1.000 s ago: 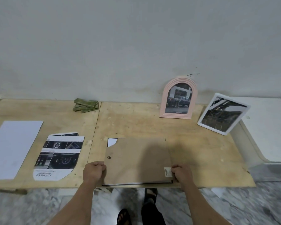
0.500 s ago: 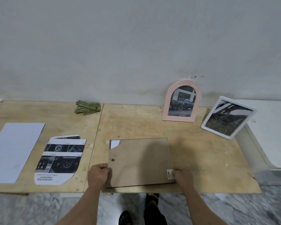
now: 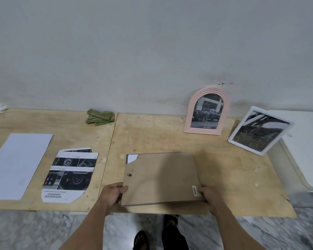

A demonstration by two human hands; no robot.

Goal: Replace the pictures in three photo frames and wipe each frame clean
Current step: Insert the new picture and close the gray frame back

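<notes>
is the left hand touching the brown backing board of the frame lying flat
Touching. The head view shows the left hand with its thumb curled over the backing board at its near left corner.

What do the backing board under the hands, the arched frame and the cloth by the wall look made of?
Backing board: brown fibreboard or hardboard, matte, uniform with no grain, probably. Arched frame: pink, smooth ridged moulding, likely plastic, though painted wood is possible. Cloth: green woven fabric, folded, soft creases.

A face-down frame [image 3: 161, 177] lies at the near edge of the tabletop [image 3: 224, 168]. Left of it lie printed sheets [image 3: 70, 175], then blank paper [image 3: 18, 163]. Behind, by the wall: a cloth [image 3: 100, 117] to the left, an arched frame [image 3: 206, 110] and a tilted frame [image 3: 260, 131] to the right.
</notes>
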